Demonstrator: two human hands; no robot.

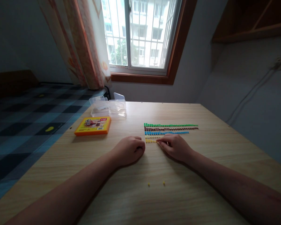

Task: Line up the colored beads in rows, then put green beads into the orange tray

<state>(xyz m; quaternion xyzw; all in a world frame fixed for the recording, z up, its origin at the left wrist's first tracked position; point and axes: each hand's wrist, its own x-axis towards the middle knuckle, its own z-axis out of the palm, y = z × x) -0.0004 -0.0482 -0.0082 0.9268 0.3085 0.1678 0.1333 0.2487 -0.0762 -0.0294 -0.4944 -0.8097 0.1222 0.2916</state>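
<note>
Several rows of tiny beads lie on the wooden table (201,150): a green row (170,125), a dark brown row (170,128), a blue row (166,133), a pale row (152,137) and a short yellow row (150,141). My right hand (175,147) rests at the right end of the yellow row, fingertips pinched together against it. My left hand (130,150) lies on the table just left of the rows, curled into a loose fist. Two loose yellow beads (156,184) sit nearer me.
An orange flat box (93,125) lies at the left of the table, with clear plastic containers (108,107) behind it. A bed with a checked cover (25,125) stands to the left. A window (140,34) with a curtain (84,43) is behind.
</note>
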